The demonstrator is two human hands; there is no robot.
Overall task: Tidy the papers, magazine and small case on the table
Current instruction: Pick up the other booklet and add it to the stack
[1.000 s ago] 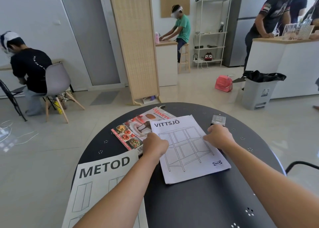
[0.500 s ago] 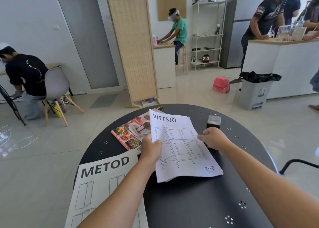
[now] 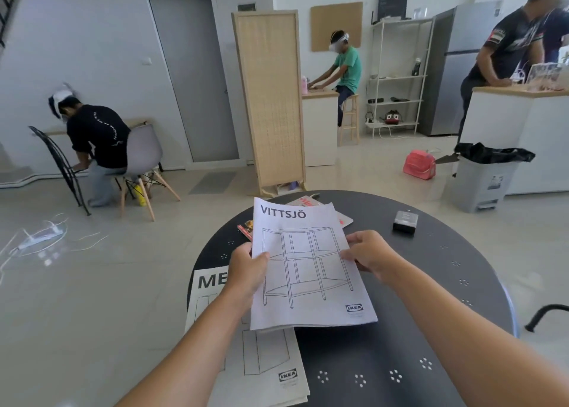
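I hold the white VITTSJÖ booklet (image 3: 304,271) lifted above the round black table (image 3: 431,299). My left hand (image 3: 248,268) grips its left edge and my right hand (image 3: 368,252) grips its right edge. Behind and under it lies the colourful magazine (image 3: 308,202), mostly hidden by the booklet. The METOD booklet (image 3: 261,354) lies flat at the table's near left, overhanging the edge, partly covered by my left arm. The small black case (image 3: 405,221) sits on the table at the far right, apart from both hands.
A black chair arm (image 3: 545,312) shows to the right of the table. On the floor beyond stand a wooden screen (image 3: 269,98), a pink bag (image 3: 419,165) and a grey bin (image 3: 483,181). Several people work at desks and counters farther off.
The VITTSJÖ booklet has been picked up off the table by both hands and now hides most of the magazine. The view has tilted up and shifted left.
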